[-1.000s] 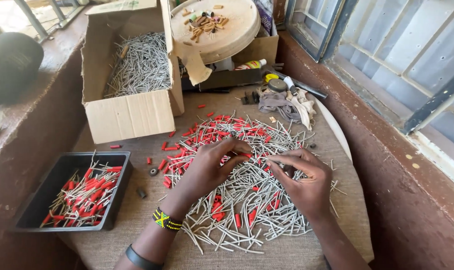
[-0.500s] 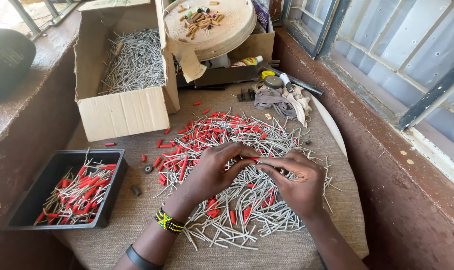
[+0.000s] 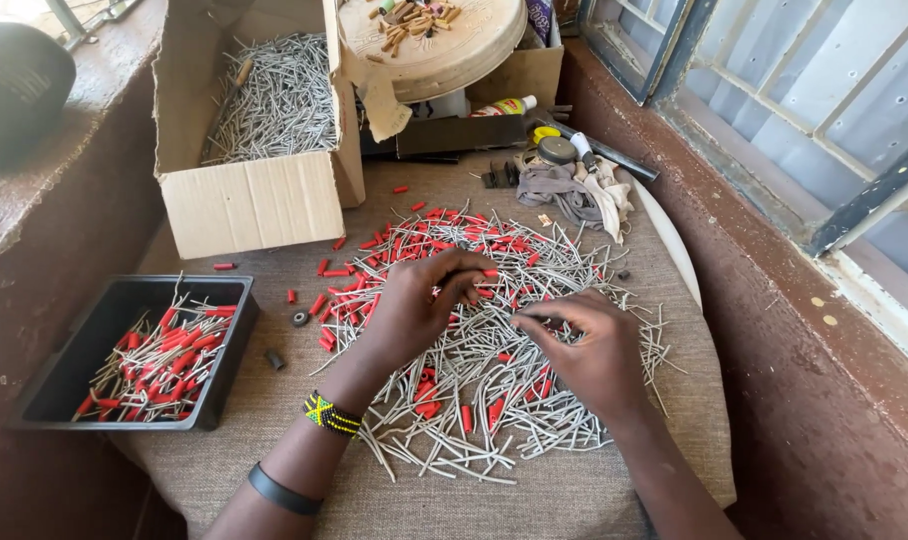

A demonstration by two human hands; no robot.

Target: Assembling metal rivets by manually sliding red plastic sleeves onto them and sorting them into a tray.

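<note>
Head view is looking down on a round, cloth-covered table where a heap of thin grey sticks and short red tubes is lying spread across the middle. Left hand is hovering over the heap's centre, its fingers curling down and pinching toward a red tube at about 2 o'clock from the knuckles; whether anything is actually gripped there, I cannot tell. Right hand is sitting at 4 o'clock from the left one, fingertips drawn together and pointing toward 10 o'clock, seemingly nipping a grey stick, though the stick blends into the pile. The two sets of fingertips are lying near one another but apart. Sticks under the hands are running mostly along the 11-to-5 line, while the red tubes are clustering toward 12 o'clock, nearer the left hand.

A black tray of finished red-tipped sticks is sitting at 9 o'clock, well apart from both hands. A cardboard box of more grey sticks is standing at 11 o'clock. Both palms are hiding what lies beneath, and the forearms are cut off by the lower edge.
</note>
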